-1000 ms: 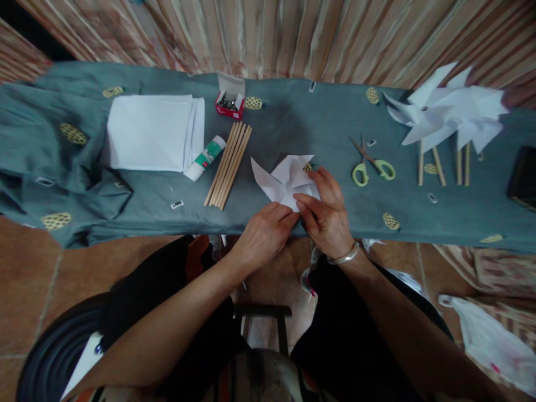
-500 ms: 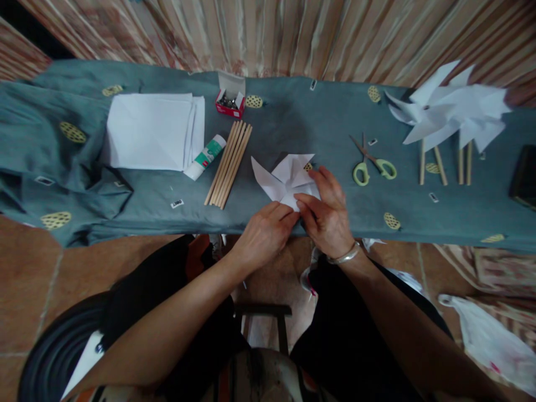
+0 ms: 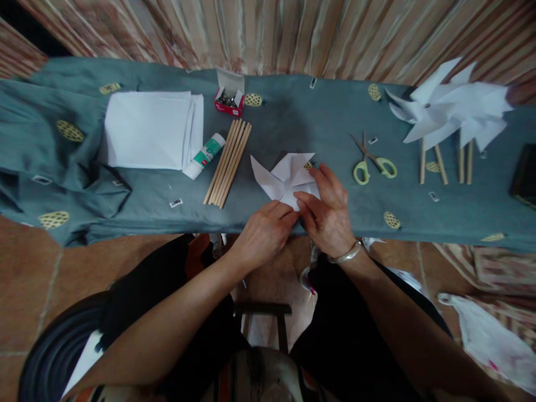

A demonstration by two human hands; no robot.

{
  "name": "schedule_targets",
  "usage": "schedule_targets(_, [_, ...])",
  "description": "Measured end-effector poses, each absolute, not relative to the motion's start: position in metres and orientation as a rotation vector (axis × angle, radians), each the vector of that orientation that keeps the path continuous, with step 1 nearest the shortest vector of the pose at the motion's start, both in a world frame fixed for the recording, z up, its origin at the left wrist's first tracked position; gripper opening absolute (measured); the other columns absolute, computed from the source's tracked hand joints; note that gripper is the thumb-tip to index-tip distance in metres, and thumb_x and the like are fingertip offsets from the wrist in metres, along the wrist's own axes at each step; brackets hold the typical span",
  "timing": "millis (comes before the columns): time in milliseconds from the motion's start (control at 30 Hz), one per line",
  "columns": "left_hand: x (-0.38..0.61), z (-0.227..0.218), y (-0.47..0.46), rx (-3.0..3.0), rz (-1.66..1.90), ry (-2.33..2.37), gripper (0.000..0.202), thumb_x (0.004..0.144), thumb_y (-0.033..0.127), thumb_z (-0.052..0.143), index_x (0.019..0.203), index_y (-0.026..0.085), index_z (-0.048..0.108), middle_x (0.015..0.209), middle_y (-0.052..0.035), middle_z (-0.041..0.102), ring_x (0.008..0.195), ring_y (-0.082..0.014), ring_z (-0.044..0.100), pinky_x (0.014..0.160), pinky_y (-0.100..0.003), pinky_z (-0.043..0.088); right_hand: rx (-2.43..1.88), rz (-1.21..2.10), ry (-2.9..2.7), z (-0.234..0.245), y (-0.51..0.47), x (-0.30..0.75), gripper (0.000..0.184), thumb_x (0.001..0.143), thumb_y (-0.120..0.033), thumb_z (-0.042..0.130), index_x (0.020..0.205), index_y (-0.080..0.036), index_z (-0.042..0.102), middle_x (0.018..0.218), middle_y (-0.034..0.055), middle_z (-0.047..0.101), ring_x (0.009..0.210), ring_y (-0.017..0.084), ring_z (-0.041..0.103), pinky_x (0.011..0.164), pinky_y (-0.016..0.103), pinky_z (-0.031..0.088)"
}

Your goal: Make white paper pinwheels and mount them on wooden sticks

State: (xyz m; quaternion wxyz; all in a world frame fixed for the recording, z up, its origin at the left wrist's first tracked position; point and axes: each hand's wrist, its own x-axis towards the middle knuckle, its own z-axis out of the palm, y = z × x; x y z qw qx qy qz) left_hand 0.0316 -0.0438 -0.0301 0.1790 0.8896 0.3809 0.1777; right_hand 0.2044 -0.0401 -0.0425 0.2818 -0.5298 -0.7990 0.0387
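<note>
A half-folded white paper pinwheel [image 3: 281, 176] lies on the grey-green cloth [image 3: 293, 120] near the table's front edge. My left hand [image 3: 264, 231] pinches its near edge from the left with curled fingers. My right hand [image 3: 329, 212], a metal bangle on its wrist, presses and grips the paper's right flap. Both hands meet at the paper's near corner, which they hide.
Left of the paper lie a bundle of wooden sticks [image 3: 228, 163], a glue stick [image 3: 205, 156], a stack of white sheets [image 3: 151, 131] and a red box of pins [image 3: 228, 100]. Green-handled scissors [image 3: 371, 162] and finished pinwheels on sticks [image 3: 450, 114] lie right. A dark object [image 3: 524, 177] sits far right.
The hands and paper hold almost the same pose. The view has shifted slightly.
</note>
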Motion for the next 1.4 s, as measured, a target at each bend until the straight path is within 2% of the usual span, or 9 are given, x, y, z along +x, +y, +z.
schedule_targets(267, [0.0324, -0.0312, -0.0435, 2.508, 0.529, 1.080, 0.020, 0.094, 0.014, 0.045, 0.097, 0.013, 0.065, 0.093, -0.0081, 0.064, 0.089, -0.0203, 0.058, 0.081, -0.034, 0.054, -1.425, 0.219, -2.178, -0.0390, -0.0373, 0.2050, 0.027, 0.094, -0.031, 0.045, 0.114, -0.038, 0.061, 0.152, -0.0053, 0.040, 0.146, 0.031, 0.027, 0.110, 0.056, 0.035])
schedule_targets(400, [0.0323, -0.0327, -0.0437, 2.506, 0.549, 1.074, 0.020, 0.094, 0.015, 0.045, 0.096, 0.012, 0.065, 0.093, -0.0085, 0.064, 0.089, -0.0206, 0.057, 0.081, -0.034, 0.054, -1.419, 0.257, -2.186, -0.0397, -0.0364, 0.2046, 0.031, 0.093, -0.027, 0.046, 0.118, -0.038, 0.060, 0.154, -0.0054, 0.037, 0.145, 0.033, 0.026, 0.112, 0.058, 0.031])
schedule_targets(600, [0.0318, -0.0322, -0.0440, 2.509, 0.557, 1.074, 0.021, 0.095, 0.015, 0.044, 0.095, 0.013, 0.064, 0.093, -0.0079, 0.065, 0.088, -0.0202, 0.058, 0.081, -0.034, 0.053, -1.426, 0.266, -2.176, -0.0418, -0.0362, 0.2045, 0.041, 0.090, -0.020, 0.046, 0.123, -0.043, 0.056, 0.152, -0.0055, 0.040, 0.146, 0.033, 0.026, 0.109, 0.060, 0.032])
schedule_targets(767, [0.0317, -0.0323, -0.0438, 2.513, 0.558, 1.069, 0.020, 0.095, 0.015, 0.045, 0.093, 0.012, 0.064, 0.092, -0.0076, 0.064, 0.088, -0.0200, 0.058, 0.082, -0.033, 0.054, -1.409, 0.194, -2.255, -0.0431, -0.0354, 0.2049, 0.045, 0.089, -0.017, 0.045, 0.128, -0.038, 0.053, 0.156, -0.0011, 0.034, 0.145, 0.036, 0.025, 0.107, 0.060, 0.033])
schedule_targets(933, [0.0321, -0.0328, -0.0436, 2.515, 0.564, 1.067, 0.020, 0.095, 0.015, 0.045, 0.094, 0.012, 0.065, 0.093, -0.0083, 0.065, 0.088, -0.0206, 0.058, 0.082, -0.034, 0.054, -1.467, 0.092, -2.343, -0.0399, -0.0357, 0.2034, 0.047, 0.089, -0.015, 0.045, 0.133, -0.034, 0.049, 0.156, 0.0043, 0.032, 0.146, 0.035, 0.022, 0.105, 0.056, 0.034])
schedule_targets(1200, [0.0319, -0.0312, -0.0421, 2.502, 0.506, 1.078, 0.018, 0.091, 0.011, 0.047, 0.095, 0.012, 0.065, 0.095, -0.0092, 0.066, 0.092, -0.0214, 0.060, 0.083, -0.034, 0.054, -1.545, 0.119, -2.385, -0.0390, -0.0369, 0.1993, 0.059, 0.091, -0.016, 0.041, 0.145, -0.039, 0.036, 0.154, -0.0002, 0.034, 0.148, 0.032, 0.015, 0.106, 0.054, 0.033])
schedule_targets(1300, [0.0318, -0.0316, -0.0421, 2.500, 0.512, 1.078, 0.018, 0.091, 0.012, 0.048, 0.095, 0.012, 0.065, 0.094, -0.0095, 0.066, 0.091, -0.0215, 0.061, 0.083, -0.035, 0.054, -1.556, 0.100, -2.401, -0.0417, -0.0350, 0.1981, 0.056, 0.090, -0.015, 0.041, 0.142, -0.036, 0.042, 0.154, 0.0008, 0.035, 0.149, 0.031, 0.014, 0.107, 0.052, 0.032])
schedule_targets(1400, [0.0307, -0.0304, -0.0420, 2.476, 0.585, 1.066, 0.017, 0.091, 0.015, 0.050, 0.097, 0.012, 0.066, 0.093, -0.0096, 0.067, 0.089, -0.0211, 0.062, 0.082, -0.034, 0.054, -1.584, 0.062, -2.427, -0.0434, -0.0331, 0.1968, 0.044, 0.091, -0.018, 0.042, 0.133, -0.027, 0.052, 0.154, 0.0058, 0.034, 0.148, 0.031, 0.013, 0.108, 0.052, 0.030])
